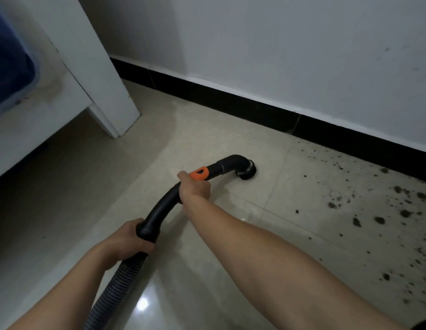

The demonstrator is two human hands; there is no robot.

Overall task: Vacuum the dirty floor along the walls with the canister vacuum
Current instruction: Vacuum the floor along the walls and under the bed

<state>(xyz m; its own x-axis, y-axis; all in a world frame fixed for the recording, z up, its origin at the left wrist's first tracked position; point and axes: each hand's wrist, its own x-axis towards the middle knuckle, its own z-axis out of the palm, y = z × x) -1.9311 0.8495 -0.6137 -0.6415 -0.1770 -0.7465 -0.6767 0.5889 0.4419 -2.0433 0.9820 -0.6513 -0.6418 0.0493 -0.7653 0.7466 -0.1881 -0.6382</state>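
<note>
A curved black vacuum handle (162,210) with an orange slider (199,173) ends in a round brush nozzle (248,171) that rests on the beige floor tiles. My right hand (195,186) grips the handle just behind the orange slider. My left hand (126,241) grips the lower end where the ribbed grey hose (116,287) joins. Dark dirt crumbs (378,210) are scattered over the floor to the right of the nozzle, up to the black skirting (254,106). The canister is out of view.
A white wall (278,55) runs above the skirting from the back left to the right. A white cabinet (71,75) stands at the left with its leg on the floor; a blue object (9,60) sits at its far left.
</note>
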